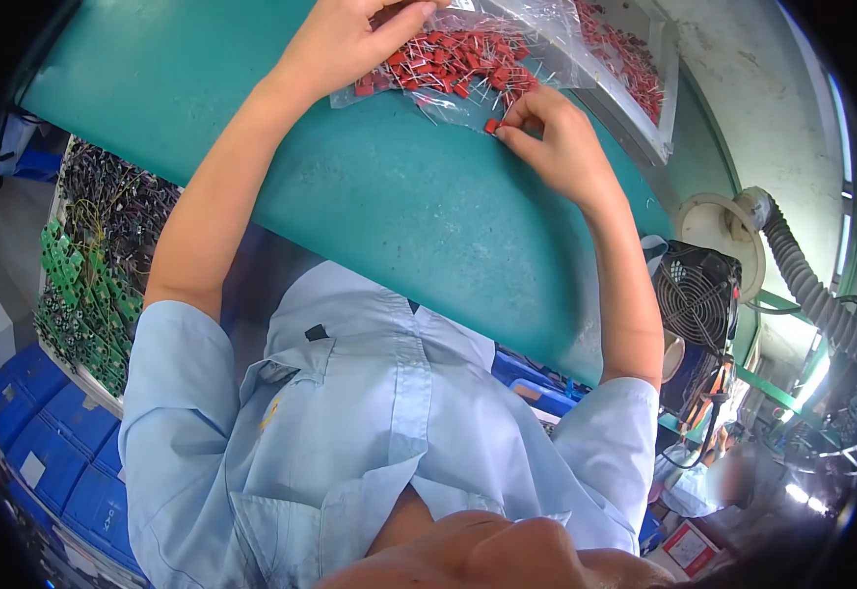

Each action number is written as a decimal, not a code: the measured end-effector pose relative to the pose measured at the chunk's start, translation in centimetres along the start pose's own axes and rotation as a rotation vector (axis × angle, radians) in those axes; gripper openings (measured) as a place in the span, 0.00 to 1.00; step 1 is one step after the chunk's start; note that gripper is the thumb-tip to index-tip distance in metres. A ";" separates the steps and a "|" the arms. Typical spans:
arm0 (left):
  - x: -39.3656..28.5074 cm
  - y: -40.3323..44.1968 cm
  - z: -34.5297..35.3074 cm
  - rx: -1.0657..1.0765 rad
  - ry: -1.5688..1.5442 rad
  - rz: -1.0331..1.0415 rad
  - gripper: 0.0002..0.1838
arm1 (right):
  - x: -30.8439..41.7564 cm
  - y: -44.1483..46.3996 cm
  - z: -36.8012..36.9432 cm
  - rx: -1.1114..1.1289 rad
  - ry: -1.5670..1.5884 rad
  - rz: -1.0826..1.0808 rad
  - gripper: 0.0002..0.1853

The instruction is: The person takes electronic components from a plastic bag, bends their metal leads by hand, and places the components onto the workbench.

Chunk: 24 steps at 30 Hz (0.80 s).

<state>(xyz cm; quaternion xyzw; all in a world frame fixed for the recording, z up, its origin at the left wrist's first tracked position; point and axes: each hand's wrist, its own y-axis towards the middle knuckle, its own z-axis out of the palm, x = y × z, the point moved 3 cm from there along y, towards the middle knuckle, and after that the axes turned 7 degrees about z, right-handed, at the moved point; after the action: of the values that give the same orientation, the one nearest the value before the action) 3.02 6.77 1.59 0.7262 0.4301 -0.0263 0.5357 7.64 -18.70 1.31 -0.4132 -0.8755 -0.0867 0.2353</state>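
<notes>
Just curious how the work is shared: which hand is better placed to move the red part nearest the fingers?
Probably the right hand: its fingertips are at that red part, while the left hand is on the other side of the pile.

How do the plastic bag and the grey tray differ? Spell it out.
The plastic bag is clear, thin and crumpled; the grey tray is opaque, with straight, stiff-looking sides.
The plastic bag lies on the left; the grey tray sits on its right.
Both hold red parts with thin metal leads.
</notes>
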 end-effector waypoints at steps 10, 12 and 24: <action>-6.7 -1.9 3.6 0.196 -0.319 0.046 0.10 | 1.3 -10.1 -1.7 -0.125 0.217 -0.029 0.07; -10.1 -3.7 5.1 0.307 -0.330 0.103 0.12 | -0.7 -11.6 -0.5 -0.067 0.485 0.156 0.06; -15.0 -8.3 8.7 0.157 -0.271 0.031 0.09 | -1.6 -15.5 1.8 0.104 1.103 0.379 0.08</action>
<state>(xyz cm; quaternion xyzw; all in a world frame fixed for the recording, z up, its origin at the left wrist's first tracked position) -8.18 -8.68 -0.86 0.7622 0.3391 -0.1492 0.5308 -3.91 -29.16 -0.41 -0.4443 -0.5375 -0.2025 0.6875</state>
